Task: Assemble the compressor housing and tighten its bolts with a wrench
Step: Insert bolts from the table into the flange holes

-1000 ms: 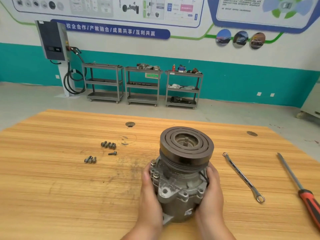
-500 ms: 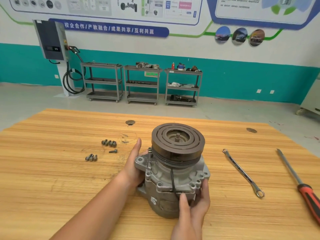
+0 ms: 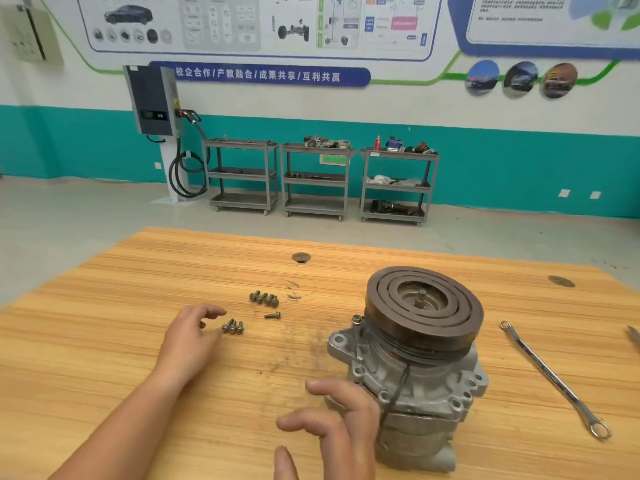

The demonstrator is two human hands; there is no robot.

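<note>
- Compressor housing (image 3: 415,382) stands upright on the wooden table (image 3: 104,341), right of centre, with the grooved pulley (image 3: 424,306) on top.
- We see a seated bolt (image 3: 356,319) head-up at the upper-left mounting ear. A black wire runs down the front of the casting.
- Left hand (image 3: 188,336) is palm down over the table, fingers loosely curled with nothing in them. Its fingertips are just beside the three-bolt cluster (image 3: 233,327).
- A second cluster (image 3: 264,298) lies just behind that one. A single bolt (image 3: 272,315) lies on its side between the two.
- Right hand (image 3: 341,431) is low at the front, fingers spread and slightly bent, holding nothing. It overlaps the housing's left side, and we can't tell whether it touches.
- Wrench (image 3: 550,375) lies flat to the right of the housing, apart from it, ring end toward us.
- Grey carts (image 3: 315,178) line the far wall.
</note>
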